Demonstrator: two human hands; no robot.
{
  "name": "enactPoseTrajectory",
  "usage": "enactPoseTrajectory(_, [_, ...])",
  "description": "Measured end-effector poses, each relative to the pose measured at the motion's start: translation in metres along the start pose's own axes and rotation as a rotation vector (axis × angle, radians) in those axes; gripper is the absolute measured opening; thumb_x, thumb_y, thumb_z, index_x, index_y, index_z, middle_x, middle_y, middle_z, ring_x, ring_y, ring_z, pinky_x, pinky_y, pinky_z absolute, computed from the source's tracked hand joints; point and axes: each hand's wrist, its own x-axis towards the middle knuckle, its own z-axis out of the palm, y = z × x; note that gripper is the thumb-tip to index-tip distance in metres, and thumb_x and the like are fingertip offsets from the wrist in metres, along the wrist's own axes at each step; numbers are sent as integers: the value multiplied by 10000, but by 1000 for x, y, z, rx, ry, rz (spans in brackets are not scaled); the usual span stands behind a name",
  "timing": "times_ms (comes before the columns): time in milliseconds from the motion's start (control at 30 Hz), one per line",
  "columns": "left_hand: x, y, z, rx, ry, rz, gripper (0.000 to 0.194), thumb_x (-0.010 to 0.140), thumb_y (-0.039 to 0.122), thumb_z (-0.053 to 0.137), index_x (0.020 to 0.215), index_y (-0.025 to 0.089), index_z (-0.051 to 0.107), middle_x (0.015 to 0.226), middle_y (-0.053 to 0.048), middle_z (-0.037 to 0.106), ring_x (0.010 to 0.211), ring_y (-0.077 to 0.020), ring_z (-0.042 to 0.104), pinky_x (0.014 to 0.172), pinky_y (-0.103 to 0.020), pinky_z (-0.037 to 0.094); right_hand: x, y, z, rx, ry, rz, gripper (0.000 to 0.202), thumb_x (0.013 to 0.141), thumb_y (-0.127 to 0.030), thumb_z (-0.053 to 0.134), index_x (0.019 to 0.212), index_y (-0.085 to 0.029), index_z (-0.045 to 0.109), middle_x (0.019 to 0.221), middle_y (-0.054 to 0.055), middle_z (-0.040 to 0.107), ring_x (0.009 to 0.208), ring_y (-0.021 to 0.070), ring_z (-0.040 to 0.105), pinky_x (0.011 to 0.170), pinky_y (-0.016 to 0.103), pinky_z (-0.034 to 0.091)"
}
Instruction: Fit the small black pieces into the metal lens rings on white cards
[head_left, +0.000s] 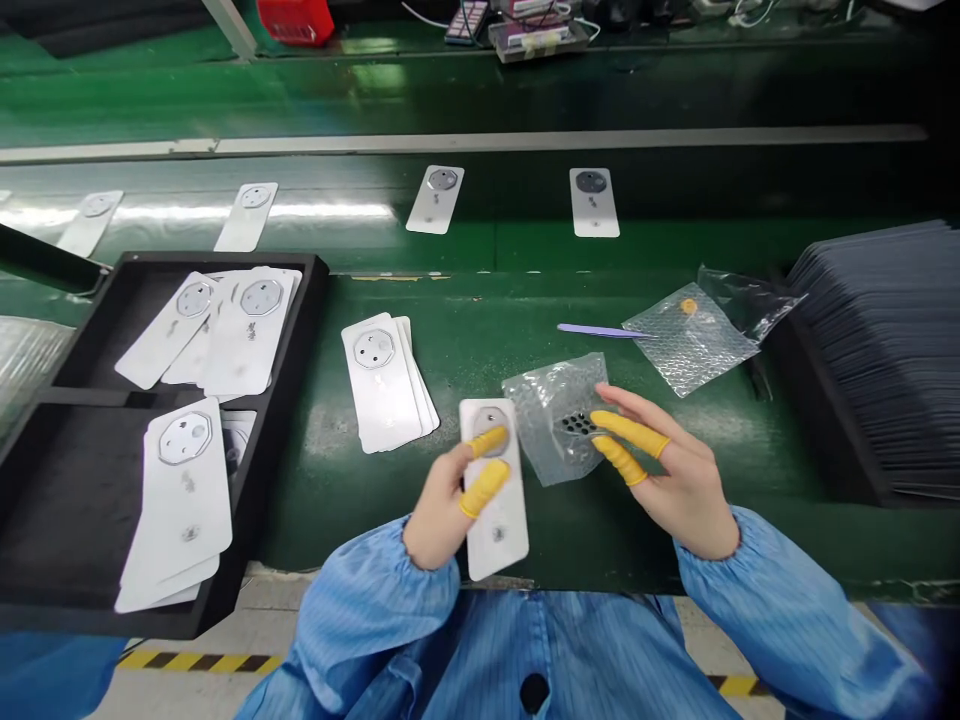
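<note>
My left hand (444, 505), with yellow finger cots on two fingers, grips a white rounded panel (499, 540) near the table's front edge. Those fingers lie across its face, partly covering the round grey window at its top. To the right, my right hand (679, 465) reaches over a bubble-wrap bag (551, 395) bearing a cluster of small black round pieces (577, 423). Two of its fingers also wear yellow cots; the fingertips are apart at the edge of the cluster. Whether a piece is between them is too small to tell.
A stack of white panels (382, 400) lies left of my hands, beside a black divided tray (311, 300) with more panels. Purple tweezers (596, 330) touch another bubble-wrap sheet (697, 345). Dark sheets (892, 350) fill a bin at right. Spaced panels (595, 203) lie along the back strip.
</note>
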Motion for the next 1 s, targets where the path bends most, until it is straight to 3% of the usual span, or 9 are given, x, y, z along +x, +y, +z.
enactPoseTrajectory(67, [-1,3,18,-78,-104,-7,560,692,526,733,1052,97,719,1007,-151,737,904,-314,690,775,-371,559,6,-9,-6,-19,-103,-91,373,867,-98,572,1218,-224,583,1329,105,556,1201,235,557,983,436,513])
enactPoseTrajectory(167, [-1,6,36,-115,10,-3,428,708,475,737,921,104,758,931,-132,756,803,-263,702,675,-306,562,9,-17,-8,-49,-178,-167,398,858,-100,587,1241,-199,547,1322,128,549,1243,257,513,1053,512,435])
enactPoseTrajectory(333, [-3,5,37,-94,24,21,326,751,396,719,917,121,769,940,-108,761,804,-237,702,683,-280,563,5,-21,2,-41,-85,-267,303,829,-49,594,1101,-183,589,1077,90,645,1043,208,611,996,490,493])
enactPoseTrajectory(533, [-5,-1,37,33,-31,73,302,816,342,655,1010,130,748,1008,-94,748,895,-255,692,749,-306,568,-1,-16,19,-132,-47,-448,306,831,-22,517,1112,-134,559,1048,132,655,999,230,632,907,465,563])
enactPoseTrajectory(600, [-3,-5,39,104,-49,138,272,843,312,618,1022,148,743,1025,-84,744,924,-253,690,807,-321,561,-2,-11,26,-70,-49,-389,291,846,-52,519,1120,-143,554,1049,135,644,1002,228,630,866,429,579])
enactPoseTrajectory(700, [4,-12,33,265,-59,205,251,856,299,595,1023,173,734,1046,-81,737,965,-256,684,895,-362,534,-3,1,35,37,-88,-148,224,890,-106,497,1090,-187,554,1028,107,625,942,186,634,791,344,582])
enactPoseTrajectory(800, [8,-15,10,395,67,153,369,779,365,683,1055,121,704,1106,-138,710,1045,-314,653,966,-437,496,-8,17,41,23,-131,-102,191,905,-122,482,1060,-199,563,1010,94,620,923,175,633,783,323,571])
enactPoseTrajectory(900, [1,-10,-20,339,280,183,552,805,350,662,1290,114,545,1242,-158,638,1153,-308,600,987,-420,491,-15,29,39,10,-155,-148,218,885,-110,515,1082,-181,577,1032,111,621,967,198,629,822,341,561])
enactPoseTrajectory(1000, [-17,2,-30,163,370,247,897,844,273,634,1513,240,36,1162,-106,686,951,-235,701,779,-342,598,-14,26,29,5,-62,-110,242,847,-108,577,1071,-195,603,1046,101,614,958,202,624,822,345,551])
